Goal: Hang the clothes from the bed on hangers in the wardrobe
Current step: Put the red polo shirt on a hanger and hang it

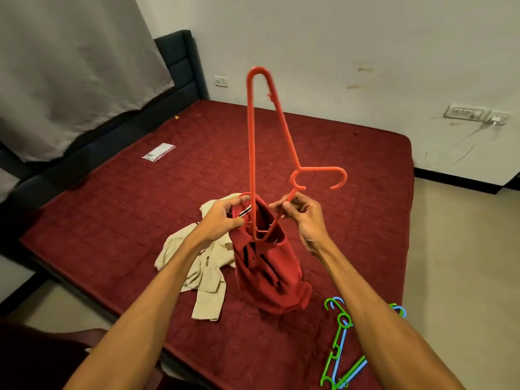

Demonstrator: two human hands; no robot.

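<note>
Left hand [222, 219] grips the collar of a red polo shirt [267, 273]; right hand [303, 214] pinches a plastic hanger [251, 136] (tip inside).

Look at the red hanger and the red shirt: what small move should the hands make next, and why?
Probably tilt the red hanger down so its raised end also slips into the collar. Only its lower end sits inside the red shirt; the left hand holds the collar open, and the right hand grips the hanger below its hook.
</note>
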